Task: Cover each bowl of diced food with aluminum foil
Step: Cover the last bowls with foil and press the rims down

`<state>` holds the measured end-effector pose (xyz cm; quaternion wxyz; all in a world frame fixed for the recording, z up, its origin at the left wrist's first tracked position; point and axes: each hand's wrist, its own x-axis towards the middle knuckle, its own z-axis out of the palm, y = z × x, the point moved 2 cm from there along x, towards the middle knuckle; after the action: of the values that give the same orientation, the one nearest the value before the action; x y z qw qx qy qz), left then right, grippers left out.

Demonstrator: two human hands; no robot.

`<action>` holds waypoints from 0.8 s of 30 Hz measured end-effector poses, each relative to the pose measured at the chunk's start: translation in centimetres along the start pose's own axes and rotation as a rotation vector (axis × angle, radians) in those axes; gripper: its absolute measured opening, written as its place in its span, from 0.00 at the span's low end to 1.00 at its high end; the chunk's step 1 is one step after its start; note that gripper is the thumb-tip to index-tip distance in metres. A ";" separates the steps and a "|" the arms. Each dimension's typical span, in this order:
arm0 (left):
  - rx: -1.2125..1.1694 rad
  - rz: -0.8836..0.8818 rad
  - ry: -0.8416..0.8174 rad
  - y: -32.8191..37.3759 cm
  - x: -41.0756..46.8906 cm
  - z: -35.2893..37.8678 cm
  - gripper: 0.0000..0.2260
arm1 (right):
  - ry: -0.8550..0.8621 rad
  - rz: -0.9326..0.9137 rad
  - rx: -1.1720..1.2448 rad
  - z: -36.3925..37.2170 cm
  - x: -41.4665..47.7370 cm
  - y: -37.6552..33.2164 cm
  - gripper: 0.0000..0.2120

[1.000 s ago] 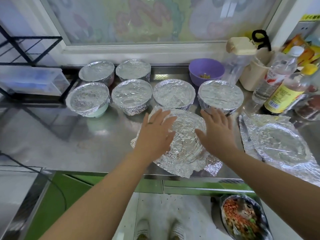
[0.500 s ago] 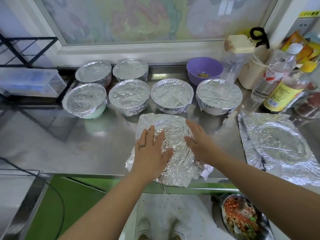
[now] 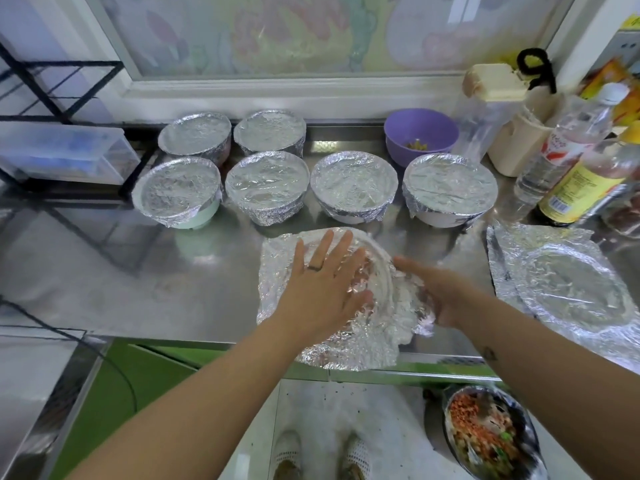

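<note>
On my feed I count six foil-capped bowls (image 3: 353, 181) beyond the fingertips, four in a row and two behind, plus one open purple bowl (image 3: 420, 133). The left hand (image 3: 322, 285) lies flat, fingers straight and spread, on the foil sheet (image 3: 346, 348), which is moulded over a round rim. The sheet's loose edge points back toward me, with no clear long axis. The right hand (image 3: 443, 296) touches its right side; I can't tell whether those fingers curl.

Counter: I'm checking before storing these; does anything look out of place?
The purple bowl at the back stands uncovered, food showing, beside six foil-covered bowls. Another bowl of diced food sits low, below the counter.
</note>
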<state>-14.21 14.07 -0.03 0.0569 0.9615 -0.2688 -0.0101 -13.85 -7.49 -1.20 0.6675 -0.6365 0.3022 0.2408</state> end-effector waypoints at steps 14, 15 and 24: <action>0.000 0.036 -0.192 0.7 1.0 1.5 0.38 | 0.129 -0.487 -0.138 -1.0 -1.0 -2.1 0.19; -0.006 0.032 -0.187 0.6 0.9 1.5 0.39 | 0.116 -0.470 -0.045 -1.0 -1.0 -2.3 0.18; -0.003 0.009 -0.193 0.3 0.2 1.6 0.40 | 0.195 -0.551 -0.207 -1.3 -0.6 -4.5 0.14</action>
<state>-14.32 13.56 -1.58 0.0322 0.9547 -0.2774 -0.1028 -11.15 -9.07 2.38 0.6071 -0.7791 0.1548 0.0181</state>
